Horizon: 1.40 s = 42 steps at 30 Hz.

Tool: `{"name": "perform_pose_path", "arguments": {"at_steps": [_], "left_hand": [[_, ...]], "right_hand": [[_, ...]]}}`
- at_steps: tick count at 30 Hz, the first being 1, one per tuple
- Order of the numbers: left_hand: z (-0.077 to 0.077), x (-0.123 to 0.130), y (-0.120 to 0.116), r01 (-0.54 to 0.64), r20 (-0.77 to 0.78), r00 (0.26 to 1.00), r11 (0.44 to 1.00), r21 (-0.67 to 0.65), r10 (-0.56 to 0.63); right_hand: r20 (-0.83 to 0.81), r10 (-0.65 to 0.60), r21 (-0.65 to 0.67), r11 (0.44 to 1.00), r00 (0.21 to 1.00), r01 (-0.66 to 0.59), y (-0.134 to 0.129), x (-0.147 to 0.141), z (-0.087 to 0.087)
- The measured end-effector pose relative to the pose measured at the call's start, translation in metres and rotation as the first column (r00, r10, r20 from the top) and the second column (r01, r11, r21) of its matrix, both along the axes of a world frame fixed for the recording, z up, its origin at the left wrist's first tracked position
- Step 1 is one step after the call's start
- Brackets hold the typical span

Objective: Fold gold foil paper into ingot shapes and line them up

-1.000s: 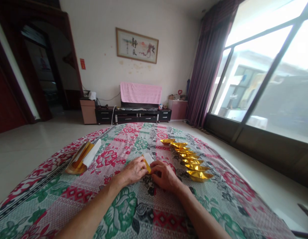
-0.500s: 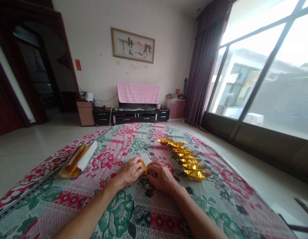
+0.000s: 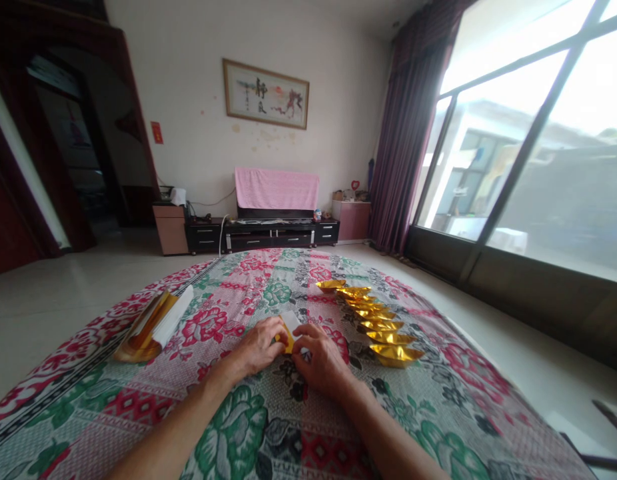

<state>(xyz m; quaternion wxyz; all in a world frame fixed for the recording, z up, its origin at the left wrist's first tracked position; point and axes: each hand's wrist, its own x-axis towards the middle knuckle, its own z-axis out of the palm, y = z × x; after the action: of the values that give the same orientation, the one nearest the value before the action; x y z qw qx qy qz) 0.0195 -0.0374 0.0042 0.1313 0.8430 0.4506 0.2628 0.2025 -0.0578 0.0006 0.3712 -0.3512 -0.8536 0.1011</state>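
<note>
Between my two hands, low over the flowered tablecloth, is a partly folded sheet of gold foil paper (image 3: 290,325), gold on one face and white on the other. My left hand (image 3: 261,343) has its fingers closed on the paper's left side. On the near right side, my right hand (image 3: 321,355) pinches it between thumb and forefinger. A row of folded gold paper ingots (image 3: 396,355), boat-shaped and shiny, runs away from me to the right of my right hand. My fingers hide part of the paper.
A stack of gold and white paper sheets (image 3: 151,328), partly curled, lies on the left of the round table. The patterned tablecloth (image 3: 233,427) covers the tabletop. Beyond stand a low black TV cabinet (image 3: 268,239) and a screen under a pink cloth (image 3: 277,189).
My fingers have shifted slightly on the paper, and more of its gold face shows between them. The ingots and the stack stay put.
</note>
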Motion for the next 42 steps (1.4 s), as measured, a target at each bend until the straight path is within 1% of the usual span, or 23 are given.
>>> {"name": "perform_pose_path", "arguments": {"at_steps": [4,12,17,21,23,28,33,36,40,42], "left_hand": [[0.0,0.001,0.0,-0.018,-0.017,1.0,1.0,-0.001,0.018],[-0.007,0.0,0.005,-0.049,-0.035,0.998,0.998,-0.039,0.048],[-0.002,0.001,0.003,-0.041,-0.057,0.998,0.998,-0.053,0.038],[0.002,0.003,0.002,-0.024,-0.079,0.997,0.999,-0.049,0.02],[0.003,0.004,0.001,-0.031,-0.075,0.997,0.999,-0.044,0.028],[0.003,0.005,-0.001,-0.063,-0.063,0.996,0.998,-0.026,0.062],[0.003,0.005,-0.001,-0.064,-0.071,0.995,0.998,-0.012,0.063],[0.0,0.006,0.001,-0.089,-0.09,0.992,0.996,-0.015,0.087],[-0.004,0.007,0.002,-0.128,-0.137,0.982,0.992,-0.002,0.127],[-0.004,0.009,0.002,-0.146,-0.151,0.978,0.989,0.005,0.145]], "right_hand": [[0.062,0.013,0.019,1.0,0.998,-0.014,-0.002,-0.001,0.003],[0.116,-0.099,-0.001,0.995,0.988,0.1,0.0,-0.006,0.0],[0.137,-0.141,-0.026,0.989,0.98,0.146,0.001,-0.009,0.003],[0.125,-0.177,-0.037,0.982,0.976,0.183,0.004,-0.012,0.003],[0.116,-0.21,-0.056,0.974,0.971,0.218,0.006,-0.012,0.001],[0.131,-0.259,-0.155,0.948,0.957,0.278,0.007,-0.012,0.003],[0.163,-0.302,-0.156,0.932,0.939,0.327,0.006,-0.014,0.006],[0.15,-0.288,-0.169,0.935,0.946,0.312,0.006,-0.012,0.008],[0.122,-0.175,-0.204,0.959,0.977,0.198,0.008,-0.003,0.012],[0.119,-0.14,-0.214,0.963,0.983,0.163,0.01,0.003,0.014]]}}
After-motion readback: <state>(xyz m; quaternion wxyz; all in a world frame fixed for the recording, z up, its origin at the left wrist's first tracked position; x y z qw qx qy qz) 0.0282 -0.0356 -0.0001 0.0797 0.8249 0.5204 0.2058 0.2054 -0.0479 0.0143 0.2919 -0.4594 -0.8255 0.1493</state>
